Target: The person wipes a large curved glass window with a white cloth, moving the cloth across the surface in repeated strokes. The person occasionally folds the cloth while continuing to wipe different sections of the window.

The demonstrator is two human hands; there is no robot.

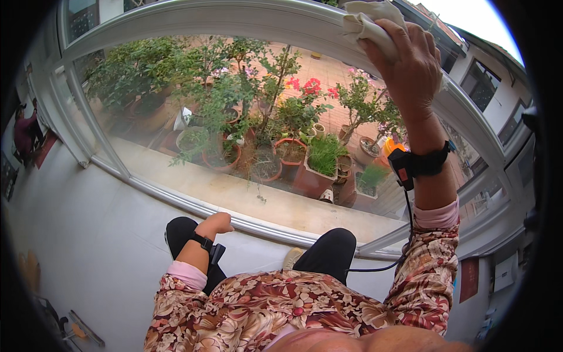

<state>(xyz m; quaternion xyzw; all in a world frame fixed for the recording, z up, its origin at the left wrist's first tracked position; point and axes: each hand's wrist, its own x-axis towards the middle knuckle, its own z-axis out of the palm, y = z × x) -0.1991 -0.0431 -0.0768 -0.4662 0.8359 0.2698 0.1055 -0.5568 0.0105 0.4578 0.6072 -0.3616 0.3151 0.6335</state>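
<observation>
My right hand is raised at the upper right and grips a folded pale cloth, which lies against the upper white frame rail of a large glass window. Below that rail the glass pane looks hazy in places. My left hand is low, beside my left knee and close to the metal bottom track of the window; its fingers are partly hidden, and whether it holds or touches anything cannot be told. Both wrists carry black strapped devices.
Potted plants stand outside behind the glass. At the far left a person is near another window. A tool with a long bar lies on the pale floor at lower left. A black cable runs from my right wrist.
</observation>
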